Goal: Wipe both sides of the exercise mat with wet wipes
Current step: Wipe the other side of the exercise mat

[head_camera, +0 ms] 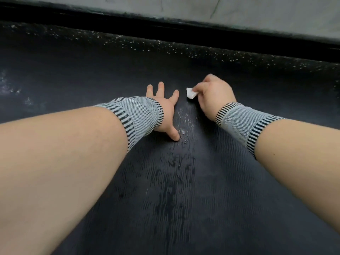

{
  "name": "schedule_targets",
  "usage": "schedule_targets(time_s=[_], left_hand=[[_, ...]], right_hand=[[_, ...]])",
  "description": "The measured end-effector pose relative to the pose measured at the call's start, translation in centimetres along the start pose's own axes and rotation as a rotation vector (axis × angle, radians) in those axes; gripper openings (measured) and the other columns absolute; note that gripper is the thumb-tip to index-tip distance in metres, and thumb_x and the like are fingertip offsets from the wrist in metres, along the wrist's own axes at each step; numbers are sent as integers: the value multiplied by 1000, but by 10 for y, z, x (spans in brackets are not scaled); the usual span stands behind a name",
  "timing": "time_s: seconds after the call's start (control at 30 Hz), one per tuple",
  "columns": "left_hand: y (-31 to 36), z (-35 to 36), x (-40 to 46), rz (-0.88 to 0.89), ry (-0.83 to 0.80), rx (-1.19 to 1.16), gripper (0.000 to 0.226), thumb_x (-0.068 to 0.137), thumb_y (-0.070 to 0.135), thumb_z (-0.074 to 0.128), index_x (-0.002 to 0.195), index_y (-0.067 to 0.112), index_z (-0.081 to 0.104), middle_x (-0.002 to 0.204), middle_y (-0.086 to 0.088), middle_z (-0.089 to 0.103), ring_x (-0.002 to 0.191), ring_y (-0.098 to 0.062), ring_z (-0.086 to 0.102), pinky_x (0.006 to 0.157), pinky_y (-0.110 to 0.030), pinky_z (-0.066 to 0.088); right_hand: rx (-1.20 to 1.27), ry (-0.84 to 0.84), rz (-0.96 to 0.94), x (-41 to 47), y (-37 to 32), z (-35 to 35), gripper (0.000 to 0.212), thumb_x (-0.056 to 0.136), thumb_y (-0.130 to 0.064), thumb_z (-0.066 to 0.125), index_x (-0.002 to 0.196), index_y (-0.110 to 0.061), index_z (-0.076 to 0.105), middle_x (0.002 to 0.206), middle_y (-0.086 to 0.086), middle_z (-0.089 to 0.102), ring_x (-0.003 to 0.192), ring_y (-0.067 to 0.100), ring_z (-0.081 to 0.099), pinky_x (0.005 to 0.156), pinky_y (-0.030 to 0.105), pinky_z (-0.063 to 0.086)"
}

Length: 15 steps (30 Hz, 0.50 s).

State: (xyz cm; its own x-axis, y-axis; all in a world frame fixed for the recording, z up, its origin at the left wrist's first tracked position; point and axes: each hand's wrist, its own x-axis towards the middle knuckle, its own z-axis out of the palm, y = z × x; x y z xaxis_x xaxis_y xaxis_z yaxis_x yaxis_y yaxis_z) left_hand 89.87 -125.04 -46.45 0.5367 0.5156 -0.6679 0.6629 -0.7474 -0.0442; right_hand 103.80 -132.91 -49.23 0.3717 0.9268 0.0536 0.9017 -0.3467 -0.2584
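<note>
On the floor: I saw the dark exercise mat (184,190) spread out below me, wet streaks down its middle.
Left hand (164,105): lay flat on the mat, fingers spread wide, holding nothing.
Right hand (214,93): its grip was curled round a white wet wipe (191,93), just beside the left hand.
Wrists: striped grey wristbands (139,115).

Both forearms bare, stretched forward, grey knit band with striped edges on each wrist. Left hand (165,105) flat, palm down, fingers straight and spread, thumb angled back toward body. Right hand (214,93) curled, knuckles up, pinching small white wad at its left side, probably between thumb and forefinger.
</note>
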Motion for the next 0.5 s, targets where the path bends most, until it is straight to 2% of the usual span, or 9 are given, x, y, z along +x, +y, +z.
schedule_targets(time_s=[0.07,0.17,0.2,0.27,0.33,0.4,0.5], left_hand=[[1,4,1,-2,25,24,141,61,68,78,152,30,-22,159,-13,-28,146,-44,-17,118,-59,16],[0,6,0,0,43,27,140,62,69,77,153,29,-22,159,-14,-27,146,-44,-17,119,-57,16],[0,6,0,-3,49,18,139,62,68,77,153,29,-21,159,-13,-27,146,-44,-17,119,-57,16],[0,5,-3,-9,62,1,139,61,66,78,154,29,-18,160,-12,-25,146,-43,-16,119,-57,15],[1,5,-6,-5,78,-6,137,62,66,78,155,29,-15,161,-11,-22,147,-41,-15,119,-56,13],[-1,8,-9,2,95,-17,134,63,66,77,156,27,-12,162,-8,-20,148,-38,-13,119,-55,13],[-7,16,-15,31,157,-58,127,66,67,75,157,25,-3,163,-4,-16,150,-32,-11,118,-56,18]], right_hand=[[7,-22,-75,-32,-9,3,27,90,-13,52,111,-16,69,110,10,56,100,31,56,83,36,45],[107,-83,-270,-81,-16,-4,19,76,-2,67,91,-11,74,86,11,60,75,34,61,63,37,50],[100,-117,-309,-83,-14,-7,18,76,-2,67,90,-11,74,85,11,60,75,34,61,61,37,50],[54,-134,-248,-67,-13,-8,20,86,-10,59,100,-14,73,96,11,59,88,33,59,71,38,49],[25,-88,-97,-44,-13,-4,26,92,-17,50,109,-19,70,108,8,56,100,28,56,82,35,45],[17,-34,31,-38,-18,0,28,94,-17,47,112,-20,68,112,6,54,103,26,54,83,31,42],[26,-38,18,-77,-28,5,27,90,-14,51,110,-17,69,108,7,56,98,28,56,81,32,43]])
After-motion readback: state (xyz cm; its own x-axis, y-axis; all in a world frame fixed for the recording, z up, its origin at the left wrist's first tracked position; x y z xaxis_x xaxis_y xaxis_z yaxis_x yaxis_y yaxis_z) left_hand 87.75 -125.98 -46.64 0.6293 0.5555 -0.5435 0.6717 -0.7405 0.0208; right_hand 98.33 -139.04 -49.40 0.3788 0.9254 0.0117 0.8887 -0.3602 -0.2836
